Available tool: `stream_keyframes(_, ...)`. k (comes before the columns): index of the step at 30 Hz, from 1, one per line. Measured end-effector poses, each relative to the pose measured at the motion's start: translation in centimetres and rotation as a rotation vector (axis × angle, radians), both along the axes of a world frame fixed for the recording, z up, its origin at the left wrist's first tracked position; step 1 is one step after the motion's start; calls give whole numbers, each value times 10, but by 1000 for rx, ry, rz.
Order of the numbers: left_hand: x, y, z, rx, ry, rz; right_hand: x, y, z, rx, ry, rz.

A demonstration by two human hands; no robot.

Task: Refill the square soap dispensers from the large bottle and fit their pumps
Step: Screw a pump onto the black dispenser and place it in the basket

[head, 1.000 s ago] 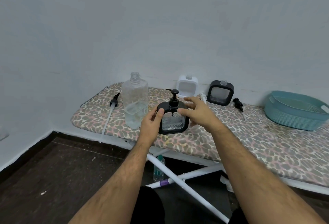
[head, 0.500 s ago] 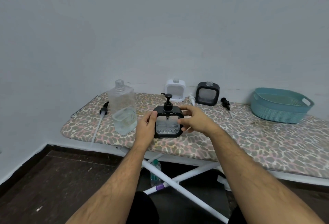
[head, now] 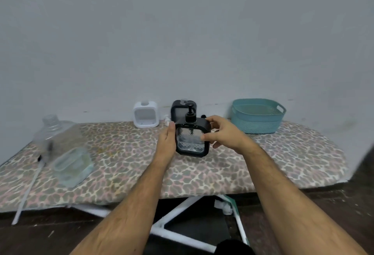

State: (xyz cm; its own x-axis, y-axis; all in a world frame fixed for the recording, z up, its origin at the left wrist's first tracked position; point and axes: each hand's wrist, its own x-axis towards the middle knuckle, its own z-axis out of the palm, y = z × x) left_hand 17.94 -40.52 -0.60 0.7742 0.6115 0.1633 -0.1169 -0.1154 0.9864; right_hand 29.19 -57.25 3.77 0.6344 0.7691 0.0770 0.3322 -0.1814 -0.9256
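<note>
The black dispenser [head: 191, 140] has moved right, toward the basket [head: 258, 117]. The left hand [head: 167, 143] and right hand [head: 223, 133] both grasp it above the table [head: 283, 163]; its pump is on. The white dispenser [head: 145, 117] and the other black one behind lack pumps. The bottle [head: 62, 149] stands left.

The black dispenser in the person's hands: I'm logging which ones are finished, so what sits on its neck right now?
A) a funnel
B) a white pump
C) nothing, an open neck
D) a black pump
D: a black pump stands on top of the black dispenser, which the left hand and the right hand hold by its sides over the patterned board.
</note>
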Motion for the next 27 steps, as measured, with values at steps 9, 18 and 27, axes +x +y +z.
stream_keyframes(9,125,-49,16,-8,-20,-130,70,-66,7,139,-41,-248)
stream_keyframes(18,228,-92,49,130,-53,-100,133,-98,14,318,-204,-562)
stream_keyframes(27,296,-111,63,121,-28,-265,199,-110,22,272,-217,-745)
